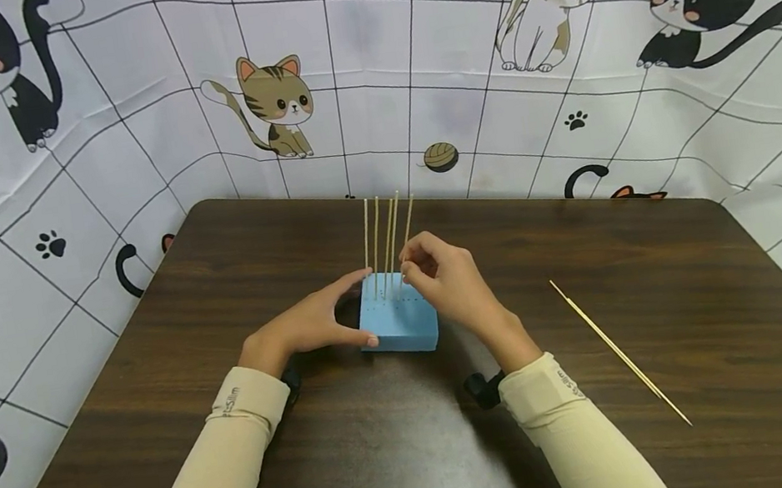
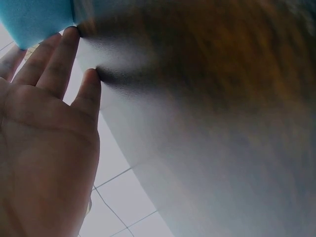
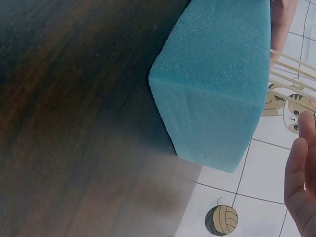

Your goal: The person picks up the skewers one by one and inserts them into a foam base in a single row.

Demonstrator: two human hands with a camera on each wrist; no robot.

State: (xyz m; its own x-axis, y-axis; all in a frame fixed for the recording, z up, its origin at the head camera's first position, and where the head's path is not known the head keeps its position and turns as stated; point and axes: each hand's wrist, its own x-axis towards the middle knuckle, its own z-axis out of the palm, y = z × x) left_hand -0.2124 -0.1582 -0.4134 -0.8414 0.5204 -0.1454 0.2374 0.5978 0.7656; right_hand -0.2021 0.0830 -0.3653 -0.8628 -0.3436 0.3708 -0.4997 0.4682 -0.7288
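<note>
A light blue foam block (image 1: 398,327) with small holes in its top sits on the table, and several thin wooden skewers (image 1: 366,235) stand upright in it. My left hand (image 1: 304,323) holds the block at its left side, thumb at the front corner and index finger at the back. In the left wrist view, the fingers (image 2: 59,64) reach up to the block's edge. With thumb and index finger my right hand (image 1: 453,281) pinches a bamboo skewer (image 1: 409,220) over the block's right side. Its lower tip meets the top near the holes; whether it is in one I cannot tell.
To the right, loose skewers (image 1: 620,353) lie slantwise on the dark wooden table (image 1: 393,463). Behind the table hangs a white sheet (image 1: 369,45) with grid lines and cartoon cats. Each wrist carries a black camera (image 1: 484,389).
</note>
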